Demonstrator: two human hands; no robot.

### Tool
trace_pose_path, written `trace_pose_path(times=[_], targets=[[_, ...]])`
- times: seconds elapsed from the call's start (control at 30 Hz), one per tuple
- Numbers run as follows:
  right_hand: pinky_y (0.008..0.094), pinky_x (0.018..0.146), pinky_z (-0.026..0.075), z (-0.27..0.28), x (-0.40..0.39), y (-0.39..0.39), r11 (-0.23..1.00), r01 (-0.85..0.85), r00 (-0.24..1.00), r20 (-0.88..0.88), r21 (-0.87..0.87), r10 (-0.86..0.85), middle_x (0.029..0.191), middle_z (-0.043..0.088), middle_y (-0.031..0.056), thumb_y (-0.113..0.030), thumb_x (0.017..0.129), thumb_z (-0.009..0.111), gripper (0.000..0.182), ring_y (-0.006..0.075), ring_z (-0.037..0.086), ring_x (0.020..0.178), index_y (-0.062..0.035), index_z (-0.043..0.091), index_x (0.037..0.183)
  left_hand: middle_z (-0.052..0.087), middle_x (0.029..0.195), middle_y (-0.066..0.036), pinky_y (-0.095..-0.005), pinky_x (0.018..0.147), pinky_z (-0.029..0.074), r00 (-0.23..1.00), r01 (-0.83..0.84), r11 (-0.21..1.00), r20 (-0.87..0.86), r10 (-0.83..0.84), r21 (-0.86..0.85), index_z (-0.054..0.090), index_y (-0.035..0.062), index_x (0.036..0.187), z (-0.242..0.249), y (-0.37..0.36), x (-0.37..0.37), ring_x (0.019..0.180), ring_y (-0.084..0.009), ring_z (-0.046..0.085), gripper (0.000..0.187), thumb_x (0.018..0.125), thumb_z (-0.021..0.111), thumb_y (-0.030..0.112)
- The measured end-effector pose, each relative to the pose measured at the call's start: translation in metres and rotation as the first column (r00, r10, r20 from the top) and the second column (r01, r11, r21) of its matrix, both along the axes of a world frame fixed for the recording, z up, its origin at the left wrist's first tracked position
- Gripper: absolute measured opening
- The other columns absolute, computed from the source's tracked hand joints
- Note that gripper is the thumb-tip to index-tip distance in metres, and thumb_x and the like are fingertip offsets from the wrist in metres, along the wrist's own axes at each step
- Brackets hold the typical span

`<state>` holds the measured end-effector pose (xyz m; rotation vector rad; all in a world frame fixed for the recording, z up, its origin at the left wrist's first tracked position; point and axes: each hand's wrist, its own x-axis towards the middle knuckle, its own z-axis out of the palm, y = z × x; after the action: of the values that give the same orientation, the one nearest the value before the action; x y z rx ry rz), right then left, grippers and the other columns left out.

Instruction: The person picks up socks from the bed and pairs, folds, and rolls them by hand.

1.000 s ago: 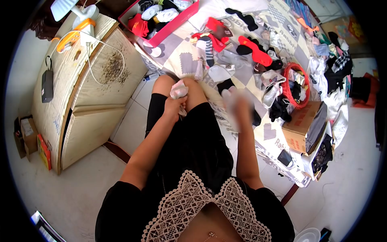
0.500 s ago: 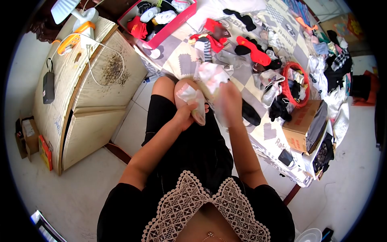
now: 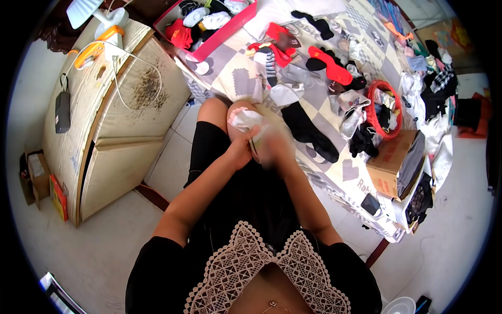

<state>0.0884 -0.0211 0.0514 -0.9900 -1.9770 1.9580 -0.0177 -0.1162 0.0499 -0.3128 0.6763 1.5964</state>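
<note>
My left hand (image 3: pixel 241 148) is closed around a small white sock (image 3: pixel 246 121) with a pink frilled edge, held over my lap near my knee. Its open end sticks up above my fingers, and the lower part is hidden by my hands. Right beside it, my right hand (image 3: pixel 274 148) is smeared by motion, so its fingers and anything in them cannot be made out. On the bed to the right of my hands lies a long black sock (image 3: pixel 311 133), and a white sock (image 3: pixel 286 94) lies just above it.
Red, black and striped socks spread across the patterned bed (image 3: pixel 350 175). A pink box (image 3: pixel 225 39) of socks stands at the back. On the right are a red basket (image 3: pixel 370 111), a cardboard box (image 3: pixel 389 162) and heaped clothes. A wooden cabinet (image 3: pixel 120 157) stands at left.
My right hand has come down and left from over the bed to my left hand. The white and pink cloth it carried has left the bed area, uncovering the black sock.
</note>
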Motion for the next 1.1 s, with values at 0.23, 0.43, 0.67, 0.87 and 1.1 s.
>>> trace_pose_path(times=[0.23, 0.43, 0.67, 0.87, 1.1], targets=[[0.0262, 0.067, 0.047, 0.0, -0.013, -0.013, 0.887, 0.161, 0.983, -0.004, -0.434, -0.181, 0.088, 0.063, 0.0083, -0.022, 0.084, 0.057, 0.028, 0.0153, 0.06, 0.078, 0.0016, 0.059, 0.099, 0.051, 0.119, -0.009, -0.0389, 0.094, 0.039, 0.997, 0.075, 0.993, -0.003, -0.075, -0.087, 0.041, 0.0067, 0.126, -0.008, -0.002, 0.002, 0.11, -0.0242, 0.049, 0.042, 0.091, 0.048, 0.029], [0.0327, 0.071, 0.046, -0.017, 0.001, -0.01, 0.985, 0.06, 0.962, 0.254, 0.164, -0.101, 0.089, 0.062, 0.015, -0.025, 0.079, 0.062, 0.034, 0.0232, 0.06, 0.08, 0.0012, 0.057, 0.101, 0.051, 0.117, -0.012, -0.0394, 0.094, 0.04, 0.999, -0.019, 0.991, -0.028, 0.015, -0.135, 0.039, 0.0033, 0.126, -0.018, -0.002, 0.009, 0.108, -0.0265, 0.051, 0.039, 0.093, 0.042, 0.025], [0.0321, 0.071, 0.045, -0.043, 0.013, -0.011, 0.967, 0.21, 0.976, 0.029, 0.142, -0.216, 0.077, 0.059, 0.0142, -0.026, 0.075, 0.065, 0.029, 0.0232, 0.059, 0.073, 0.0004, 0.056, 0.084, 0.054, 0.112, -0.014, -0.0392, 0.093, 0.041, 0.998, -0.057, 0.996, 0.043, 0.054, 0.074, 0.04, -0.0005, 0.124, -0.007, 0.001, 0.006, 0.104, -0.028, 0.053, 0.038, 0.093, 0.041, 0.022], [0.0238, 0.06, 0.041, 0.017, 0.018, -0.005, 0.983, -0.161, 0.974, 0.177, 0.083, 0.144, 0.071, 0.055, 0.0034, -0.018, 0.078, 0.065, 0.02, 0.0093, 0.05, 0.066, -0.0021, 0.053, 0.079, 0.057, 0.102, -0.01, -0.0406, 0.087, 0.044, 0.967, -0.251, 0.965, 0.028, 0.254, -0.083, 0.049, 0.0053, 0.114, -0.023, 0.0, -0.007, 0.096, -0.0271, 0.055, 0.028, 0.089, 0.051, 0.016], [0.0272, 0.053, 0.036, 0.024, 0.032, -0.002, 0.977, -0.185, 0.974, 0.153, 0.111, 0.167, 0.062, 0.045, 0.0036, -0.016, 0.078, 0.066, 0.025, 0.0112, 0.042, 0.056, -0.0037, 0.043, 0.077, 0.057, 0.1, -0.002, -0.0356, 0.082, 0.046, 0.894, -0.422, 0.86, -0.291, 0.342, -0.286, 0.048, 0.0087, 0.111, -0.046, -0.011, -0.045, 0.092, -0.0183, 0.055, 0.032, 0.085, 0.062, 0.021]])
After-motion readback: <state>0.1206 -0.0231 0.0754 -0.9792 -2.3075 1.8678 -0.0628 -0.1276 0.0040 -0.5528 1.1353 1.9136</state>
